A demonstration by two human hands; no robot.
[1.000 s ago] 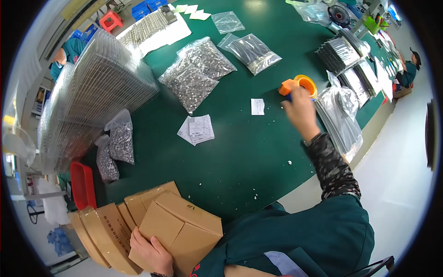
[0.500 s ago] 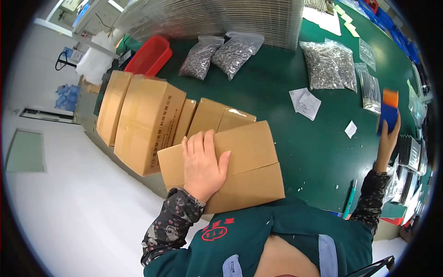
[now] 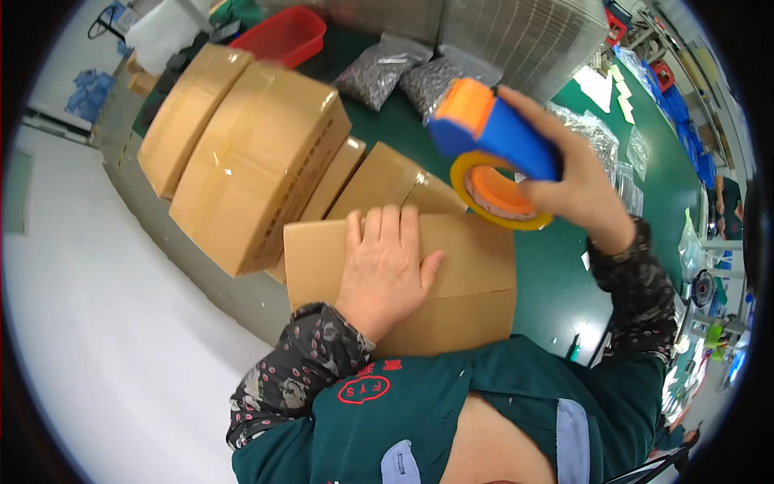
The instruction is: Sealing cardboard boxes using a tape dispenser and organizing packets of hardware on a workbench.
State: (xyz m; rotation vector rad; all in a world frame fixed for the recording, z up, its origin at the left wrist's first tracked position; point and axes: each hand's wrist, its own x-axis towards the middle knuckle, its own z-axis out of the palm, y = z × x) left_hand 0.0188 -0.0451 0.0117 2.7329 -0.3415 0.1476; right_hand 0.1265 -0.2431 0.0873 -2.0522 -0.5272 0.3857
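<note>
The dispenser [image 3: 504, 141] is what has shifted: half a second ago it is well off to the right of the box [image 3: 468, 262], and now it hangs over the box's far right corner, its yellow-rimmed roll [image 3: 463, 189] facing the near side. The right hand [image 3: 584, 177] has it clasped between thumb and fingers; whether the tape's end is free I cannot tell. The box lies just in front of the person's body, the left hand [image 3: 383, 274] flat on its top as before, fingers side by side, thumb spread, pinching nothing. So dispenser and box are now close together, with the box steadied. Left of the box stand larger cartons [image 3: 262, 161]; beyond it, on the bench [image 3: 552, 282], are filled bags [image 3: 379, 73] and a red tray [image 3: 290, 36].
</note>
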